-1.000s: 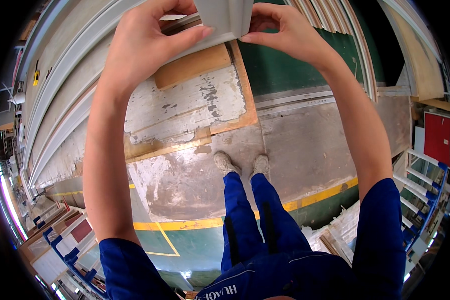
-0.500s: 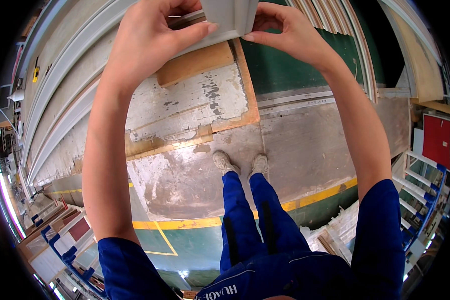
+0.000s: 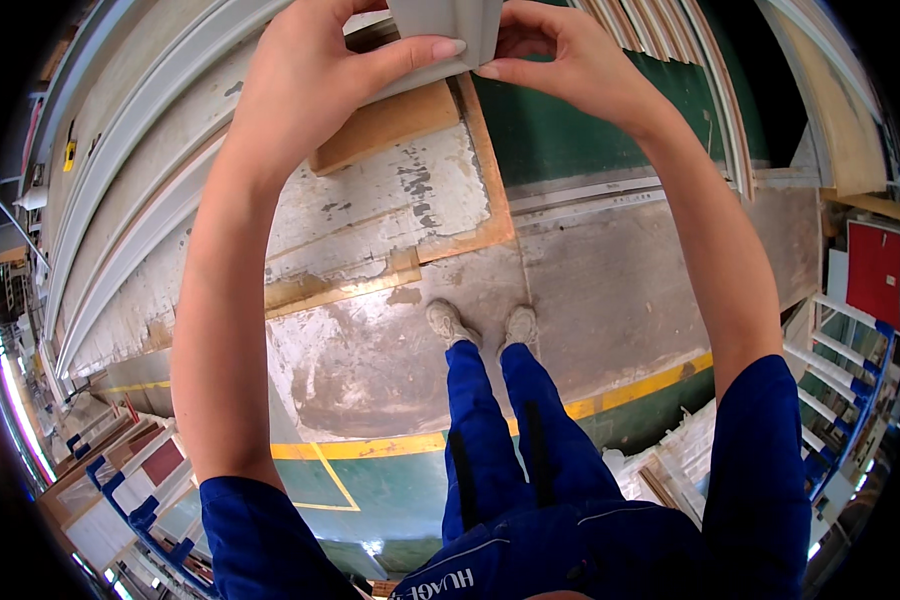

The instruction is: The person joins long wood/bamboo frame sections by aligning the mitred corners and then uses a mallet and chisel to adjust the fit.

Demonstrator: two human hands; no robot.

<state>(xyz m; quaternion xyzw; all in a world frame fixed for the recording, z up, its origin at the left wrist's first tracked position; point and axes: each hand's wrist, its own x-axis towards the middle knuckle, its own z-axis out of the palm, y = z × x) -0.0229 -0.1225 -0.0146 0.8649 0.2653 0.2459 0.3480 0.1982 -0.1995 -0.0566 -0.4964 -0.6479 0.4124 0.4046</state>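
Note:
A light grey frame corner [image 3: 448, 30], made of ribbed mouldings, is at the top middle, its upper part cut off by the picture's edge. My left hand [image 3: 315, 75] grips it from the left: the thumb lies across the front face, while the other fingers curl behind and are partly hidden. From the right, my right hand [image 3: 570, 62] closes on the corner's edge, thumb tip at its lower end and fingers bent beside it. Just under the corner is a brown wooden block [image 3: 390, 125], resting on a worn, paint-flaked board [image 3: 370, 195].
Long pale mouldings [image 3: 135, 135] lie on the bench at left, near a small yellow tool [image 3: 70, 155]. More strips [image 3: 650, 25] are at upper right. Blue-and-white racks [image 3: 850, 370] stand at both sides. My shoes [image 3: 452, 322] are on a scuffed floor sheet [image 3: 620, 290].
The frame corner has shifted slightly left and up, with both hands on it. My left thumb reaches a little farther right across its face.

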